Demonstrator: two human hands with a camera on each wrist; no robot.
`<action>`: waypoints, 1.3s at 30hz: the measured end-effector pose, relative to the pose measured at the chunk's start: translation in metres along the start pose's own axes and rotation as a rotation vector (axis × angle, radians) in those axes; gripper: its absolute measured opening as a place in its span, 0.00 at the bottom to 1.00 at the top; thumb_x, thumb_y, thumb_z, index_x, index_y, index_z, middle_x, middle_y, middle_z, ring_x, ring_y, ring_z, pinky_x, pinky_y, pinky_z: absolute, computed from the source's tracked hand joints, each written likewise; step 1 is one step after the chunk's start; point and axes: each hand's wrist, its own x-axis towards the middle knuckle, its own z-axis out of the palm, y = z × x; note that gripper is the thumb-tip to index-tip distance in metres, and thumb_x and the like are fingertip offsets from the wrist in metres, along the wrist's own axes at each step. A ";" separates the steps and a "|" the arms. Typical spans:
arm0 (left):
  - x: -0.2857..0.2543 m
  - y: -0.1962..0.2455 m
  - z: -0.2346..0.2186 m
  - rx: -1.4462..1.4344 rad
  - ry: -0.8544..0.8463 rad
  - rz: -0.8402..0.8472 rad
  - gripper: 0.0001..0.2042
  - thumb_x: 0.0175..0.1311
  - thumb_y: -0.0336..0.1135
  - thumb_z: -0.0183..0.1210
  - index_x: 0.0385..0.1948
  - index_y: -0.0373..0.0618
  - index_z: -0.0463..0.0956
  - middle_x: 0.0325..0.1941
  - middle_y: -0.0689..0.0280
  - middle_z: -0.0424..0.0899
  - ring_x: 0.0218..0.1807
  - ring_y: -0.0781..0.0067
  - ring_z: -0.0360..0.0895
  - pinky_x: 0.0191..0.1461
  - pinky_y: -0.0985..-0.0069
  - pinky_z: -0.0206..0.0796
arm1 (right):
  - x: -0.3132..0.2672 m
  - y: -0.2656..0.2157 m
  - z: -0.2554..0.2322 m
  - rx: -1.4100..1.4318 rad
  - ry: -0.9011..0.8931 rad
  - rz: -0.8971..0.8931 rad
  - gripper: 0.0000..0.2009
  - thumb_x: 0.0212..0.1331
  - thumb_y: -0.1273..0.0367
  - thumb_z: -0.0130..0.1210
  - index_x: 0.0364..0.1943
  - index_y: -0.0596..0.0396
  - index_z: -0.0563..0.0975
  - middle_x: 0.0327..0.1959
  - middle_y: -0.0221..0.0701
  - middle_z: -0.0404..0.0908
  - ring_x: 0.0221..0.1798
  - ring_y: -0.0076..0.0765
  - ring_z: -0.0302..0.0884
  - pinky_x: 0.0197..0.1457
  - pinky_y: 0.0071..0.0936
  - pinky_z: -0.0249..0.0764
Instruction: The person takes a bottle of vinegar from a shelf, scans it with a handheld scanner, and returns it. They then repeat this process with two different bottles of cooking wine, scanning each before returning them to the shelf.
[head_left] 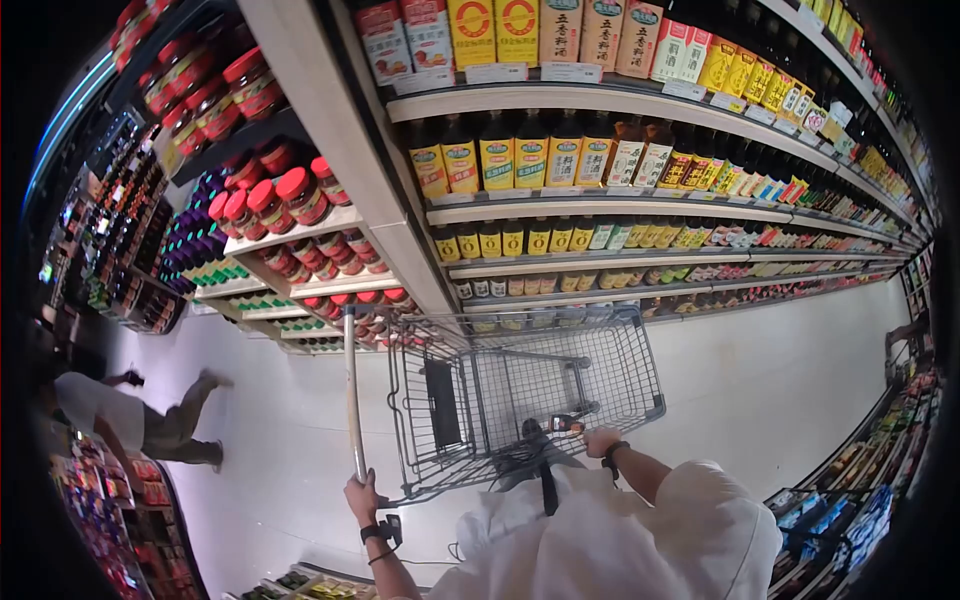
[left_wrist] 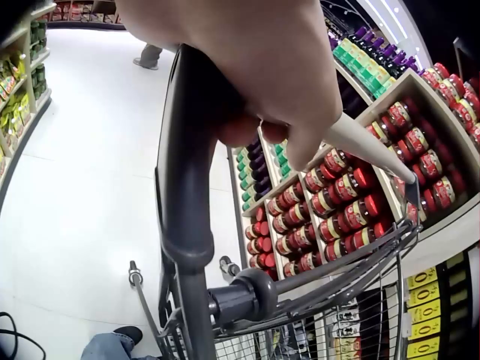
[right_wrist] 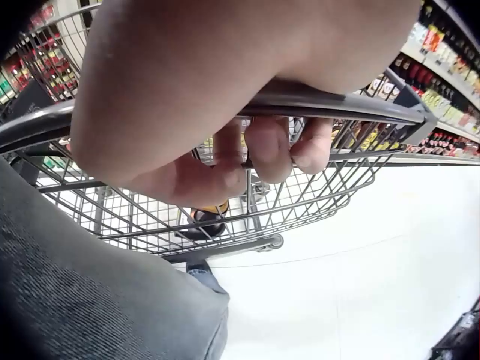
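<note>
A grey wire shopping cart stands in the aisle. My left hand grips the near end of its pale push handle. In the left wrist view the fingers curl round that bar beside the dark corner piece. On the cart's near side, my right hand holds the dark top rail, its fingers wrapped over it in the right wrist view. A dark bottle with a label lies in the basket close to the right hand, seen partly through the wires in the right wrist view.
Shelves of bottled cooking wine run along the aisle's far side. Red-lidded jars fill an end shelf by the cart's handle. Another person walks at the left. More packed shelves border the lower right.
</note>
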 end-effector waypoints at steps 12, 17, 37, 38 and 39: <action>-0.015 0.028 0.031 0.194 0.097 0.126 0.16 0.59 0.45 0.62 0.32 0.38 0.82 0.26 0.47 0.83 0.32 0.41 0.81 0.38 0.52 0.72 | 0.016 0.039 0.015 -0.015 0.070 0.014 0.15 0.61 0.64 0.53 0.51 0.42 0.80 0.56 0.36 0.80 0.60 0.46 0.77 0.59 0.49 0.74; -0.020 0.050 0.042 0.240 0.142 0.100 0.15 0.59 0.45 0.62 0.32 0.40 0.82 0.26 0.50 0.84 0.32 0.44 0.82 0.38 0.53 0.73 | 0.014 0.039 -0.002 -0.131 -0.030 0.081 0.16 0.57 0.66 0.57 0.51 0.40 0.82 0.57 0.36 0.80 0.63 0.45 0.75 0.61 0.45 0.73; -0.017 0.082 0.069 0.304 0.171 0.081 0.14 0.58 0.44 0.62 0.35 0.43 0.83 0.28 0.52 0.85 0.35 0.45 0.82 0.42 0.51 0.72 | 0.037 0.076 -0.046 -0.095 -0.095 -0.003 0.16 0.57 0.64 0.55 0.50 0.42 0.82 0.53 0.34 0.83 0.58 0.45 0.80 0.59 0.48 0.74; -0.017 0.084 0.068 0.296 0.154 0.058 0.14 0.59 0.44 0.62 0.36 0.43 0.83 0.29 0.52 0.85 0.37 0.45 0.81 0.43 0.52 0.72 | 0.038 0.076 -0.046 -0.101 -0.086 0.005 0.16 0.56 0.64 0.55 0.50 0.41 0.82 0.54 0.34 0.83 0.58 0.45 0.80 0.58 0.50 0.73; -0.017 0.086 0.069 0.303 0.157 0.062 0.14 0.59 0.44 0.62 0.36 0.43 0.83 0.29 0.52 0.85 0.37 0.45 0.81 0.43 0.52 0.72 | 0.039 0.075 -0.045 -0.090 -0.075 0.017 0.16 0.56 0.64 0.55 0.50 0.41 0.82 0.54 0.34 0.83 0.59 0.45 0.80 0.58 0.51 0.73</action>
